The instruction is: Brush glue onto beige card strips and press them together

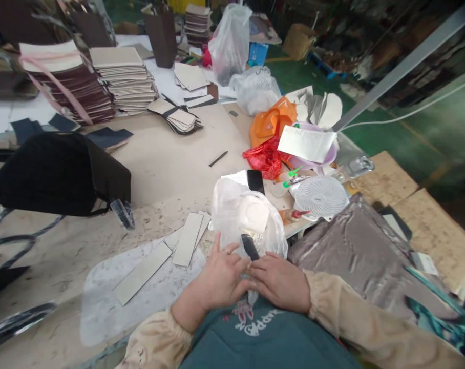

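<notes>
Both hands meet close to my chest at the table's near edge. My left hand (222, 277) has its fingers partly spread, and its fingertips touch a small dark strip (250, 247). My right hand (281, 281) lies curled beside it, pinching the lower end of the same strip. The strip sticks up between the hands, in front of a clear plastic bag (245, 215) of white pieces. Several grey card strips (186, 239) lie on a pale mat (102, 292) just left of my hands.
A black bag (59, 174) sits at the left. Stacks of card pieces (127, 77) and more plastic bags (231, 41) stand at the back. A white fan (320, 196), a phone (255, 180), red and orange bags (269, 138) and a pink basin (330, 156) crowd the right. Grey foil sheet (355, 251) lies right of me.
</notes>
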`<state>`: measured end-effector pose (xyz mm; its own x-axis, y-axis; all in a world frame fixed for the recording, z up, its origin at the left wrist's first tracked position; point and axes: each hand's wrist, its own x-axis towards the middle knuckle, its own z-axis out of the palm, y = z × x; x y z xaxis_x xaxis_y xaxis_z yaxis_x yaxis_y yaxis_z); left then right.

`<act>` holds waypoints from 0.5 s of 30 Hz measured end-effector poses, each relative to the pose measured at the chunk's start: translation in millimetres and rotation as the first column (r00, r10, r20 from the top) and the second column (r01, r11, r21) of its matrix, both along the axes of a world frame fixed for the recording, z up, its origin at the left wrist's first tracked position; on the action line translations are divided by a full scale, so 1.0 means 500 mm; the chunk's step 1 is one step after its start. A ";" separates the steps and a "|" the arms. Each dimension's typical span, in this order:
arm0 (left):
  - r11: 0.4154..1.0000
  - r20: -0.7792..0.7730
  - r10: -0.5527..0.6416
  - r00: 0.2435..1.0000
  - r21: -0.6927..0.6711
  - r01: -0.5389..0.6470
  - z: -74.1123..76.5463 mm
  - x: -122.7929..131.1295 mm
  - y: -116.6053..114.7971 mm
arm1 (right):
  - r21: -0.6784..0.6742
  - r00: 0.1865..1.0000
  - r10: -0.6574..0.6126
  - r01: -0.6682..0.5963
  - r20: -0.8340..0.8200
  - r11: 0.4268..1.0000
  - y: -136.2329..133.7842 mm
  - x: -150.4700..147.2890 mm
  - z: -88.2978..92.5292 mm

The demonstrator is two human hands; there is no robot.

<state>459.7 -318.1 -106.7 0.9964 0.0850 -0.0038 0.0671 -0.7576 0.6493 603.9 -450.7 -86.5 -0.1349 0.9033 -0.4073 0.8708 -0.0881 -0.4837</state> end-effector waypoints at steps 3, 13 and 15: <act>0.997 -0.085 -0.012 0.996 0.081 0.019 -0.027 -0.021 0.006 | -0.005 0.997 -0.067 0.067 0.033 0.998 -0.014 0.018 -0.003; 0.995 -0.005 -0.057 0.998 0.086 0.057 -0.045 -0.019 -0.018 | -0.214 0.940 0.055 0.019 0.337 0.977 0.020 0.091 -0.038; 0.997 0.033 0.004 0.999 0.073 -0.006 -0.051 -0.027 -0.014 | -0.200 0.945 0.099 -0.037 0.310 0.979 0.029 0.095 -0.043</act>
